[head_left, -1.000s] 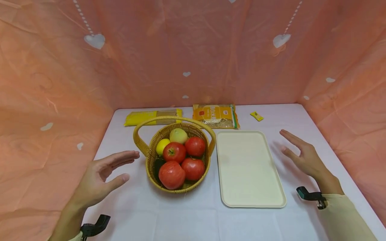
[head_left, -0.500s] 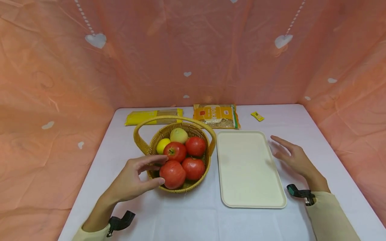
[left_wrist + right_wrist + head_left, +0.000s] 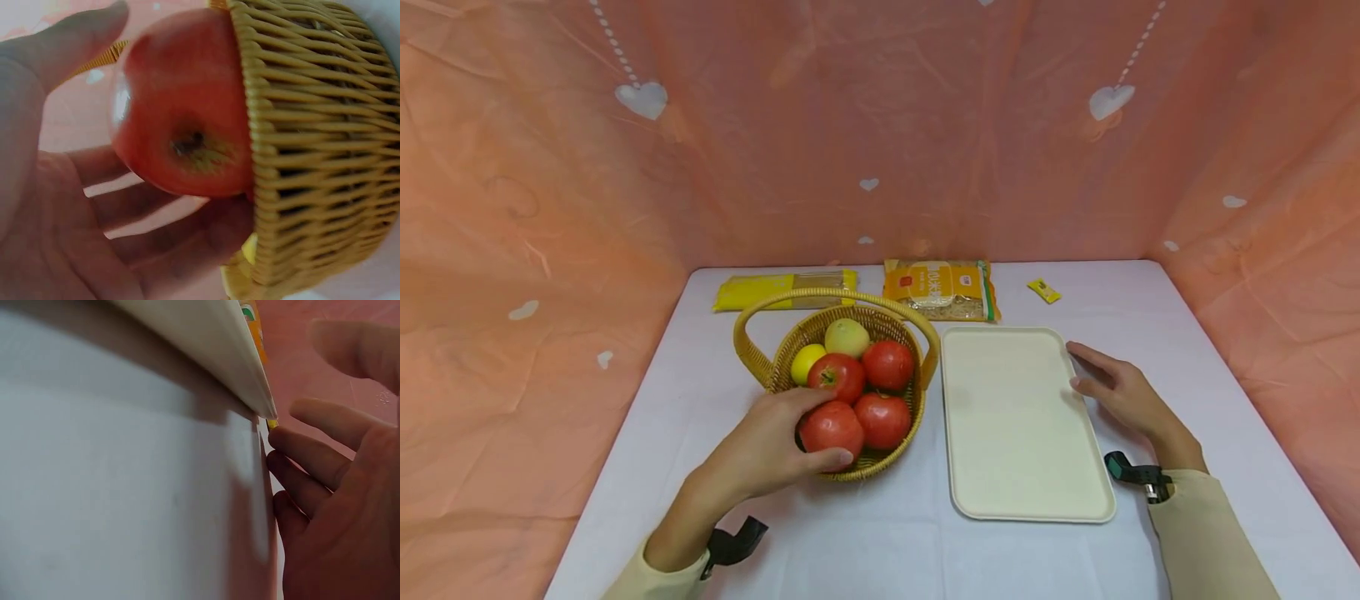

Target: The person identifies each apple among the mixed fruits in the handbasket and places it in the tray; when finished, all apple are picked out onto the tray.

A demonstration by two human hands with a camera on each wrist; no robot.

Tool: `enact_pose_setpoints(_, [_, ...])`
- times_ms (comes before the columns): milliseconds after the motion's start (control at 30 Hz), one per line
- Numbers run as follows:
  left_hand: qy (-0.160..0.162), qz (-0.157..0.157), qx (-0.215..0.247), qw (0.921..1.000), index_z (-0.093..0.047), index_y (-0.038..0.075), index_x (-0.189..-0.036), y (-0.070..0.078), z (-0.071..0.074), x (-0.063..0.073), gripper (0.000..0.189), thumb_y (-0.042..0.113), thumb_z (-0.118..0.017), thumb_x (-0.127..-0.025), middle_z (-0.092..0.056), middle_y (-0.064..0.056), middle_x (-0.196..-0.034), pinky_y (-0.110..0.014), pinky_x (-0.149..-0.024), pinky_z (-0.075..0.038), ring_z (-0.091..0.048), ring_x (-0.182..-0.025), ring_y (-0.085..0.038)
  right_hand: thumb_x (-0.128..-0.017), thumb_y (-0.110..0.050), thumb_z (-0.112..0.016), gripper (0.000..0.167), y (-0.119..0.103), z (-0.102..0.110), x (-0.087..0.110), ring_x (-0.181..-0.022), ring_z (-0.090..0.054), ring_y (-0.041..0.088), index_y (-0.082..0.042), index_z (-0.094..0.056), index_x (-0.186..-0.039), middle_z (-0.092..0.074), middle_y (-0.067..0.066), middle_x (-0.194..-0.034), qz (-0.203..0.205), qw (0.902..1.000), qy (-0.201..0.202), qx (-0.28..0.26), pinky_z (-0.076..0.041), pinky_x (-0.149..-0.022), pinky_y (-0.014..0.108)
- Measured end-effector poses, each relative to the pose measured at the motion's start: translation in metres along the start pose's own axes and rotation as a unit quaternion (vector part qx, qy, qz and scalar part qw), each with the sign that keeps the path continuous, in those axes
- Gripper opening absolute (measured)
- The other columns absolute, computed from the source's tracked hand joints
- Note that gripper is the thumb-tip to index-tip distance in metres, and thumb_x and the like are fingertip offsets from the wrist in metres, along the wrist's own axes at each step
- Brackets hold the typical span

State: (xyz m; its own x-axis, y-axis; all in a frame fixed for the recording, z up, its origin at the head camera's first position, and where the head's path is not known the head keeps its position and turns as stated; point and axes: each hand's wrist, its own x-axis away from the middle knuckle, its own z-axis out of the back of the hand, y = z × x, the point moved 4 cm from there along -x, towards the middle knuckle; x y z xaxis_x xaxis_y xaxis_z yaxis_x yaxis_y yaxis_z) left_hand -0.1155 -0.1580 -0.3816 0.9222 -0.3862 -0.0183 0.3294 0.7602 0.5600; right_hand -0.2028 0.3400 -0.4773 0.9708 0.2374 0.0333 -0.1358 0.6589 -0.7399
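My left hand [image 3: 775,437] is curved around the front red apple [image 3: 832,433] in a wicker basket [image 3: 850,477]. Its thumb lies along the near side and its fingers reach over the far side. In the left wrist view the apple [image 3: 187,106] bulges past the basket rim, with several fingers behind it and their tips hidden. More red apples [image 3: 886,421], a yellow fruit [image 3: 807,363] and a pale green fruit [image 3: 847,337] fill the basket. Beside the right edge of a cream tray [image 3: 1022,425], my right hand [image 3: 1131,400] has loosely extended fingers, its fingertips right at the rim.
Behind the basket lies a long yellow packet [image 3: 752,292], with an orange grain bag [image 3: 940,290] to its right. A small yellow wrapped sweet [image 3: 1044,291] is at the back right. The basket's arched handle [image 3: 835,292] rises over the fruit.
My left hand has moved right and forward, from beside the basket to around the front apple. My right hand has moved left to the tray's edge.
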Motion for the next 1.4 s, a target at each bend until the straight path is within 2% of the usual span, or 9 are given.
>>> enact_pose_setpoints(100, [-0.001, 0.001, -0.030, 0.9995, -0.073, 0.009, -0.141, 0.006, -0.001, -0.004, 0.074, 0.050, -0.094, -0.084, -0.076, -0.007, -0.133, -0.050, -0.101, -0.061, -0.070, -0.118, -0.026, -0.107, -0.026, -0.071, 0.069, 0.002, 0.000, -0.002, -0.160, -0.031, 0.054, -0.005, -0.044, -0.167, -0.039, 0.025, -0.173, -0.013, 0.9999, -0.004, -0.001, -0.031, -0.134, 0.039])
enact_pose_setpoints(167, [-0.003, 0.004, -0.048, 0.9988, -0.074, 0.009, -0.138, 0.009, -0.002, -0.006, 0.071, 0.050, -0.094, -0.083, -0.077, -0.007, -0.130, -0.050, -0.099, -0.060, -0.071, -0.114, -0.026, -0.107, -0.027, -0.070, 0.070, 0.004, -0.001, -0.003, -0.161, -0.029, 0.054, -0.006, -0.043, -0.168, -0.037, 0.025, -0.174, -0.027, 0.9996, -0.007, -0.006, -0.029, -0.131, 0.065])
enact_pose_setpoints(200, [-0.005, 0.007, -0.053, 0.9985, -0.074, 0.009, -0.137, 0.010, -0.002, -0.007, 0.070, 0.049, -0.095, -0.083, -0.077, -0.007, -0.130, -0.050, -0.098, -0.060, -0.071, -0.113, -0.026, -0.107, -0.026, -0.070, 0.070, 0.005, -0.002, -0.003, -0.161, -0.028, 0.055, -0.005, -0.042, -0.168, -0.036, 0.025, -0.174, -0.030, 0.9995, -0.009, -0.010, -0.027, -0.126, 0.074])
enact_pose_setpoints(233, [-0.008, 0.014, -0.058, 0.9982, -0.074, 0.010, -0.136, 0.011, -0.002, -0.008, 0.070, 0.049, -0.095, -0.083, -0.077, -0.007, -0.129, -0.050, -0.098, -0.060, -0.070, -0.112, -0.026, -0.107, -0.026, -0.070, 0.071, 0.006, -0.002, -0.004, -0.162, -0.026, 0.055, -0.006, -0.041, -0.168, -0.034, 0.025, -0.175, -0.036, 0.9992, -0.012, -0.015, -0.026, -0.125, 0.076])
enact_pose_setpoints(533, [-0.006, 0.028, -0.072, 0.9970, -0.072, 0.009, -0.137, 0.016, -0.003, -0.011, 0.077, 0.053, -0.096, -0.080, -0.076, -0.006, -0.127, -0.051, -0.097, -0.061, -0.070, -0.112, -0.025, -0.101, -0.017, -0.078, 0.077, 0.008, -0.005, -0.005, -0.165, -0.020, 0.053, -0.007, -0.042, -0.168, -0.029, 0.025, -0.178, -0.030, 0.9992, -0.016, -0.018, -0.019, -0.128, 0.076])
enact_pose_setpoints(833, [-0.030, 0.028, -0.068, 0.9969, -0.067, 0.004, -0.147, 0.012, -0.002, -0.009, 0.081, 0.039, -0.097, -0.080, -0.066, -0.018, -0.144, -0.058, -0.104, -0.059, -0.066, -0.125, -0.037, -0.100, -0.020, -0.079, 0.078, 0.009, -0.005, -0.005, -0.163, -0.021, 0.057, -0.005, -0.042, -0.168, -0.031, 0.029, -0.175, -0.019, 0.9998, -0.007, 0.008, -0.020, -0.126, 0.080])
enact_pose_setpoints(1067, [-0.051, 0.011, -0.069, 0.9963, -0.065, 0.002, -0.147, 0.013, 0.002, -0.005, 0.078, 0.032, -0.096, -0.081, -0.063, -0.019, -0.148, -0.059, -0.108, -0.058, -0.064, -0.129, -0.040, -0.102, -0.024, -0.079, 0.079, 0.007, -0.006, -0.005, -0.164, -0.021, 0.056, -0.006, -0.041, -0.169, -0.029, 0.029, -0.176, -0.023, 0.9996, -0.011, 0.010, -0.020, -0.126, 0.080])
enact_pose_setpoints(1267, [-0.043, -0.013, -0.049, 0.9978, -0.065, 0.003, -0.144, 0.010, 0.009, -0.005, 0.078, 0.027, -0.098, -0.078, -0.071, -0.012, -0.138, -0.053, -0.104, -0.060, -0.067, -0.124, -0.029, -0.102, -0.025, -0.078, 0.081, 0.008, -0.007, -0.006, -0.165, -0.019, 0.055, -0.010, -0.038, -0.171, -0.026, 0.028, -0.178, -0.047, 0.9986, -0.017, 0.017, -0.020, -0.126, 0.080])
enact_pose_setpoints(1400, [-0.037, -0.015, -0.030, 0.9988, -0.065, 0.007, -0.148, 0.004, 0.011, -0.004, 0.079, 0.031, -0.097, -0.080, -0.067, -0.014, -0.144, -0.057, -0.104, -0.060, -0.064, -0.129, -0.033, -0.102, -0.024, -0.078, 0.081, 0.009, -0.006, -0.006, -0.165, -0.018, 0.055, -0.010, -0.037, -0.171, -0.025, 0.028, -0.178, -0.046, 0.9987, -0.017, 0.012, -0.019, -0.126, 0.080])
